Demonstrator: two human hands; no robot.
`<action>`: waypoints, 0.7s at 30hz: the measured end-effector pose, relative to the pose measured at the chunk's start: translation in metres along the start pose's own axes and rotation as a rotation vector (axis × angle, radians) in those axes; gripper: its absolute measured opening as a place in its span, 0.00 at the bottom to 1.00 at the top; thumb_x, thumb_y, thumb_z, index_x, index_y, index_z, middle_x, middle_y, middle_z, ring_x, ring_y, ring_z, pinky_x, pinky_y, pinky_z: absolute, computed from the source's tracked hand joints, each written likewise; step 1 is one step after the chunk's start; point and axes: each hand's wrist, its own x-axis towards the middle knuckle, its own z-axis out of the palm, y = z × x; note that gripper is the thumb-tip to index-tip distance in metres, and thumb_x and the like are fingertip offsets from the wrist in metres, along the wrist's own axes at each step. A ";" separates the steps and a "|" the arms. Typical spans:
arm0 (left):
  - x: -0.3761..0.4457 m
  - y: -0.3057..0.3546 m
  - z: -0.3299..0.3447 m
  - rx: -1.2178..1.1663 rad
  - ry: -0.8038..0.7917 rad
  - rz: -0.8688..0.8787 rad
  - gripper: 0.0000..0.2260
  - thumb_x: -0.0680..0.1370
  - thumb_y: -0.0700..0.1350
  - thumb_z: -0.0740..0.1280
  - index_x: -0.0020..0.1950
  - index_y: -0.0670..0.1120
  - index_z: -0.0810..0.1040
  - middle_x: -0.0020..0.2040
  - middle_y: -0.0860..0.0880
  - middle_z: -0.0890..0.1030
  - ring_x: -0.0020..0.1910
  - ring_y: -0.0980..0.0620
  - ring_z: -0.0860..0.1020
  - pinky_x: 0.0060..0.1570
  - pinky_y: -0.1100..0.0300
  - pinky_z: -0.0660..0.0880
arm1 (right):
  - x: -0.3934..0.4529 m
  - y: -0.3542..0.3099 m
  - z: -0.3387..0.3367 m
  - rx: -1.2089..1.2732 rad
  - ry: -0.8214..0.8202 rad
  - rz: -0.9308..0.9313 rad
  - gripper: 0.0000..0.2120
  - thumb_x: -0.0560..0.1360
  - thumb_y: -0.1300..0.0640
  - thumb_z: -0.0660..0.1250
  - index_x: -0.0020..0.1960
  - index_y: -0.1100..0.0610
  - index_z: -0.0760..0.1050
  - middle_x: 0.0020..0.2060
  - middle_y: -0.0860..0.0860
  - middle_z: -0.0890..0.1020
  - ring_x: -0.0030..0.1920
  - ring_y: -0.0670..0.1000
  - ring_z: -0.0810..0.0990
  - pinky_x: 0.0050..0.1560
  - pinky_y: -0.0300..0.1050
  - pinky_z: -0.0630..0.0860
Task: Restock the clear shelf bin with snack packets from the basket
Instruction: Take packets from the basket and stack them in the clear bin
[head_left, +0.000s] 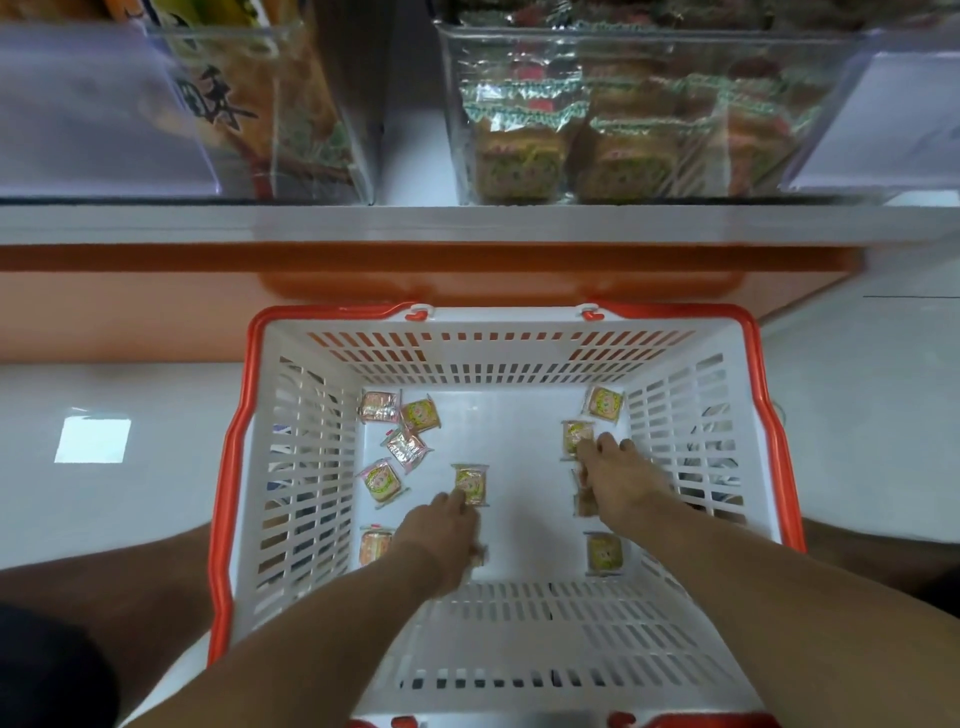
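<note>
Both hands are down in the basket (249, 467). The left hand (441, 540) has its fingertips on a small snack packet (471, 484) near the middle of the basket floor; whether it pinches the packet or only touches it, I cannot tell. Something pale shows under its palm, too blurred to name. The right hand (618, 478) reaches to a second packet (577, 436) by the right wall, fingers curled at its lower edge; another packet lies partly hidden beneath this hand, so the grip there is unclear as well.

More packets lie scattered flat on the basket floor: a cluster at the far left (400, 415), one in the far right corner (605, 402), one near the right forearm (604, 552), one half covered by the left wrist (375, 545).

The basket is white with slotted walls and an orange rim, standing on a pale glossy floor. Above it runs a white shelf (467, 223) with an orange band below. On it sits the clear shelf bin (639, 114), holding stacked packets, its top cut off by the frame. A second clear bin (270, 104) stands to its left.
</note>
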 end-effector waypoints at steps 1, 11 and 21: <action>-0.001 -0.001 0.001 -0.008 -0.012 0.012 0.20 0.79 0.49 0.66 0.69 0.45 0.71 0.67 0.43 0.72 0.65 0.42 0.73 0.58 0.47 0.74 | 0.000 -0.001 0.003 -0.033 -0.012 -0.007 0.33 0.72 0.65 0.70 0.73 0.54 0.60 0.66 0.54 0.68 0.65 0.58 0.69 0.54 0.55 0.77; -0.016 -0.001 -0.059 -1.080 -0.041 -0.194 0.03 0.68 0.41 0.71 0.41 0.43 0.81 0.37 0.42 0.83 0.36 0.49 0.81 0.41 0.52 0.79 | -0.016 -0.022 -0.042 0.398 -0.276 -0.244 0.21 0.64 0.57 0.82 0.46 0.48 0.72 0.50 0.48 0.77 0.43 0.48 0.76 0.39 0.42 0.75; -0.145 -0.013 -0.267 -1.693 -0.263 0.183 0.18 0.73 0.31 0.67 0.63 0.32 0.78 0.61 0.34 0.82 0.54 0.43 0.85 0.54 0.49 0.84 | -0.180 -0.025 -0.249 0.780 0.057 -0.447 0.24 0.61 0.43 0.82 0.49 0.42 0.72 0.44 0.49 0.82 0.35 0.44 0.81 0.28 0.41 0.78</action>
